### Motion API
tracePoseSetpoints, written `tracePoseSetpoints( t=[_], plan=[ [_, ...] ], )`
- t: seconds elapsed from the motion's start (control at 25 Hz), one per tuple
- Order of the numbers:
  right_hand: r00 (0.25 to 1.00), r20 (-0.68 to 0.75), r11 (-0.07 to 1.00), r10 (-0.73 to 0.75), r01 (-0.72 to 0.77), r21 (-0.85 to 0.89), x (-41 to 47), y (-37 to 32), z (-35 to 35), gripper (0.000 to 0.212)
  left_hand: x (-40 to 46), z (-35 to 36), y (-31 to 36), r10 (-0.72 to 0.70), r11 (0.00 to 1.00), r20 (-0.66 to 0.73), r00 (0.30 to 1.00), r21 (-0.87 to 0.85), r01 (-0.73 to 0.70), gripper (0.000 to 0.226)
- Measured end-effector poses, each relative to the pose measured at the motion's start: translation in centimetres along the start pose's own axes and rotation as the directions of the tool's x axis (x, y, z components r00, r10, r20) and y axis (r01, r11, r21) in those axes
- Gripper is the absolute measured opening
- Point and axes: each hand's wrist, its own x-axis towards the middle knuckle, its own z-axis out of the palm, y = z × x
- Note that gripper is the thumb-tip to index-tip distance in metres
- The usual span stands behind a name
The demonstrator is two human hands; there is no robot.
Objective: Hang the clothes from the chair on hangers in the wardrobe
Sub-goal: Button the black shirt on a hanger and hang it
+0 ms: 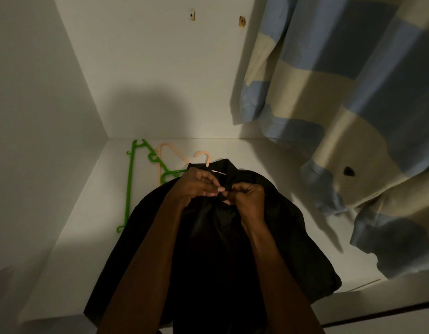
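Note:
A black shirt (293,239) lies spread on the white wardrobe floor (269,155). A peach hanger's hook (204,157) sticks out above its collar. My left hand (196,186) and my right hand (247,198) meet just below the collar, both pinching the shirt's front opening close together. What sits between the fingertips is too dark to tell. Both forearms reach in from the bottom edge over the shirt.
A green hanger (129,186) and another peach hanger (164,150) lie on the floor to the left, behind the shirt. A blue and cream checked shirt (341,104) hangs at the right, its hem near the floor. White wardrobe walls stand left and behind.

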Motion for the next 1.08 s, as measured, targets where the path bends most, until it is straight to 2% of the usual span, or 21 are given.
tracePoseSetpoints(
  t=[0.2,0.36,0.48,0.64,0.88,1.08],
  plan=[
    [0.996,-0.081,0.999,0.032,-0.034,-0.026,0.1,0.0,0.1,0.015,-0.4,0.3,0.1,-0.006,1.000,-0.039,0.999,0.006,0.006,0.022],
    [0.959,-0.250,0.960,-0.136,0.064,-0.274,-0.1,0.4,0.8,0.023,-0.7,1.1,-0.1,0.108,0.980,-0.126,0.986,0.178,-0.084,0.018],
    [0.922,-0.324,0.920,-0.212,0.076,-0.385,-0.3,0.1,1.0,0.021,-0.6,2.0,-0.4,0.118,0.983,-0.151,0.981,0.157,-0.094,0.016],
    [0.925,-0.348,0.942,-0.151,0.028,-0.335,-0.5,0.5,1.5,0.023,-0.6,2.4,-0.5,0.064,0.997,-0.173,0.983,0.045,-0.057,0.015],
    [0.931,-0.347,0.946,-0.113,-0.006,-0.325,-0.4,1.1,1.8,0.026,-0.4,3.2,-0.6,0.091,0.995,-0.209,0.974,0.054,-0.082,0.007],
    [0.927,-0.318,0.909,-0.201,0.055,-0.413,-0.6,0.7,2.0,0.021,-0.5,2.5,-0.6,0.060,0.998,-0.170,0.984,0.023,-0.057,0.013]
  ],
)
